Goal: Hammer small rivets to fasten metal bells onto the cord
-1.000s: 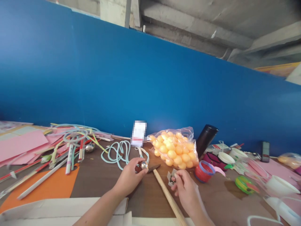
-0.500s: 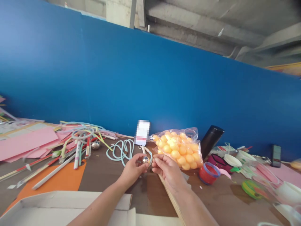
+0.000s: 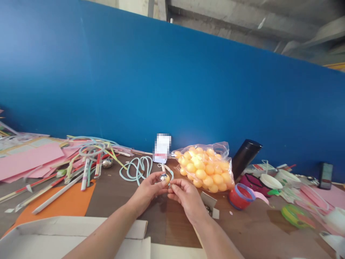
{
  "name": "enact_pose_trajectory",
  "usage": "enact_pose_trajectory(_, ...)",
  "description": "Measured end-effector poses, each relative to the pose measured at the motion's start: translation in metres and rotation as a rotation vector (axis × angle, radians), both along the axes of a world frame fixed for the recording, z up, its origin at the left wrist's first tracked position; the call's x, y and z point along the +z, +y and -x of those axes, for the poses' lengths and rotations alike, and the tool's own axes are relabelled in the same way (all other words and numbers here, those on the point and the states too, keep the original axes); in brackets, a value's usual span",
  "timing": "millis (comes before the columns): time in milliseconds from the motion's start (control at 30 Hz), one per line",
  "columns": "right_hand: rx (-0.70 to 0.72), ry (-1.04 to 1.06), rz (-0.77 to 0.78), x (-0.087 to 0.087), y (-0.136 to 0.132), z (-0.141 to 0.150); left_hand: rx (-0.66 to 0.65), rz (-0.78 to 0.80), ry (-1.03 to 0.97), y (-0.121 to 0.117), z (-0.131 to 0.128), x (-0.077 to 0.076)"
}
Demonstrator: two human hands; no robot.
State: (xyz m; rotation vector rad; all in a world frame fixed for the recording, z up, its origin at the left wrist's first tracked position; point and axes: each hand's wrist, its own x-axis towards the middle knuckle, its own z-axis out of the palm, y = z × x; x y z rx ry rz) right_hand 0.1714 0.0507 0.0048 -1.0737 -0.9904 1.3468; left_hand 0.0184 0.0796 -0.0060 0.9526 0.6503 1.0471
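Note:
My left hand (image 3: 147, 190) is closed around a shiny silver ball (image 3: 163, 177), with thumb and fingers at its sides. Close beside it, my right hand (image 3: 185, 198) is pinched, its fingertips almost meeting the left ones below the ball. Whatever those right fingers hold is too small to make out. A small open carton (image 3: 209, 199) with dark metallic bits inside sits at the right wrist, partly covered by it. Most of a wooden stick lies hidden under the right forearm.
Beyond my hands lie a coiled pale-blue cord (image 3: 137, 169), a badge (image 3: 161, 149) and a bag of orange balls (image 3: 205, 169). A black bottle (image 3: 246, 158) and red cup (image 3: 239, 196) stand right. Straws and pink paper (image 3: 35, 158) crowd the left; cardboard (image 3: 75, 226) lies nearest me.
My right hand has left the small carton and moved left, pinched, to the silver ball. The carton now stands on the table. My left hand keeps the ball, turned slightly.

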Motion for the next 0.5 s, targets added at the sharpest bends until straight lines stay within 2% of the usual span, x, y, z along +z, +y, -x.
enact_pose_trajectory(133, 0.008, 0.054, 0.022, -0.0037, 0.0001, 0.0001, -0.030, 0.058, -0.104, 0.0004, 0.0027, 0.0020)
enact_pose_trajectory(333, 0.043, 0.170, 0.060, -0.0035, 0.0011, -0.0067, -0.050, 0.080, -0.085, -0.0004, 0.0043, 0.0022)
enact_pose_trajectory(500, 0.053, 0.184, 0.068, 0.0002, -0.0021, -0.0054, -0.072, 0.055, -0.084, -0.0020, 0.0034, 0.0034)
